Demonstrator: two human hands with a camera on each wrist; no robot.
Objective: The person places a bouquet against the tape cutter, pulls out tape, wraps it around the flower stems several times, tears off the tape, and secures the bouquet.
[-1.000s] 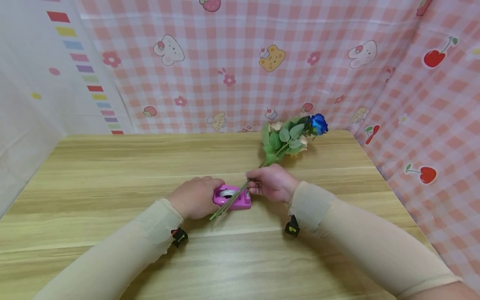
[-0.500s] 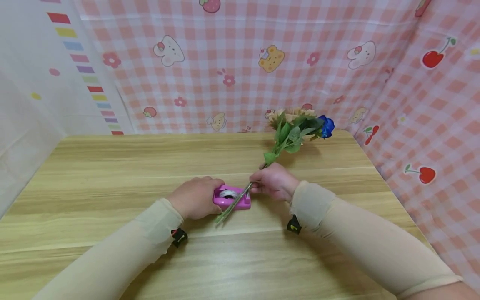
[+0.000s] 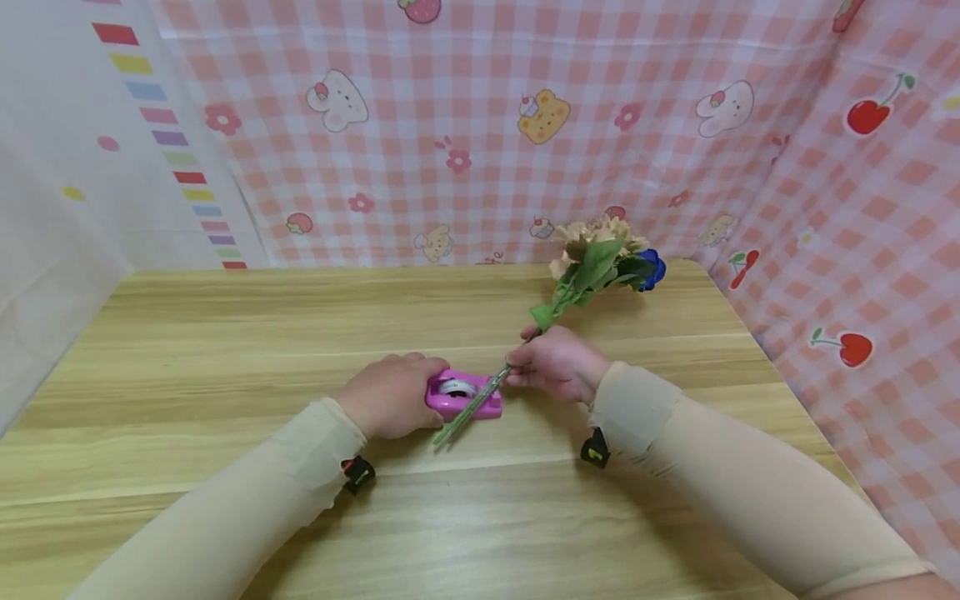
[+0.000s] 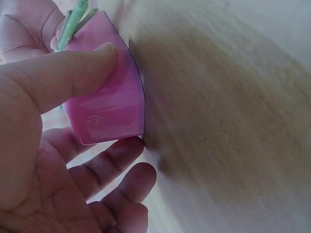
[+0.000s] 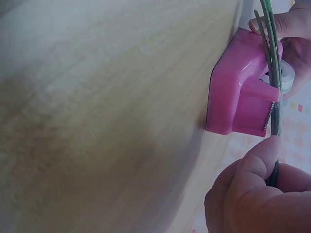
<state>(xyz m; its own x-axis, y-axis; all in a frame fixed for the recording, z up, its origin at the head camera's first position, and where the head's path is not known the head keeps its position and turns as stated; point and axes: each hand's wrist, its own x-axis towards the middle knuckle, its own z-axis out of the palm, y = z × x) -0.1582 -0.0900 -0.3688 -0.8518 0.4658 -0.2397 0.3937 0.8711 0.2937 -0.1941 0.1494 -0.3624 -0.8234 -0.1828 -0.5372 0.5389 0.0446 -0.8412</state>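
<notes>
Wooden worktop (image 3: 210, 350) spreads wide left. Centre-frame, left fingers (image 4: 114, 158) hold a pink tape dispenser (image 3: 451, 404); right fingers (image 5: 258, 160) pinch flower stems (image 3: 472, 408).

One left hand (image 3: 393, 396) and one right hand (image 3: 558, 367) are counted, two in all. One pink tape dispenser (image 5: 237, 75) and one tape roll (image 3: 456, 387) are seen. In one bouquet (image 3: 596, 262), one blue rose (image 3: 652, 271) is counted; several cream blossoms (image 3: 613, 229) are shown, their exact number obscured by overlap. At least two stems (image 3: 470, 412) can be distinguished. Two beige sleeves (image 3: 225, 492), two black wrist devices (image 3: 596, 450) and one wooden table (image 3: 225, 333) are also counted.
</notes>
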